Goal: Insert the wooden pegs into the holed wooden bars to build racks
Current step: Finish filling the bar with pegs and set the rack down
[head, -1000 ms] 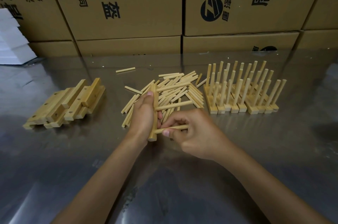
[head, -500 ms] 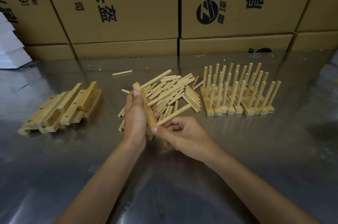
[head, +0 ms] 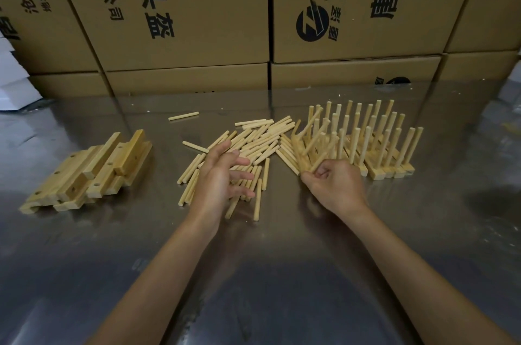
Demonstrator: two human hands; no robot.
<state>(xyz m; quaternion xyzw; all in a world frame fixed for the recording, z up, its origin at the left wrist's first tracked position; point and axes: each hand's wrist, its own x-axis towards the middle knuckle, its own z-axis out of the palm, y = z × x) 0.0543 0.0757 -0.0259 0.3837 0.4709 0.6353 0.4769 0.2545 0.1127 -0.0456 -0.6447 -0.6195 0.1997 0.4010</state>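
Loose wooden pegs (head: 255,144) lie in a pile at the middle of the metal table (head: 267,274). My left hand (head: 222,178) hovers over the pile's near side, fingers spread and holding nothing. My right hand (head: 335,189) grips the near end of a new rack (head: 313,144), a bar with several pegs in it, tilted and blurred. It sits against the left side of the finished racks (head: 386,147), which stand in a row with pegs upright. A stack of bare holed bars (head: 93,170) lies at the left.
A single peg (head: 183,116) lies apart behind the pile. Stacked cardboard boxes (head: 183,20) wall off the table's far edge. White sheets (head: 14,82) are piled at the far left. Bare metal surface stretches in front of my arms.
My left hand let go of the bar and opened over the peg pile. My right hand carried the pegged bar rightward to the row of finished racks.
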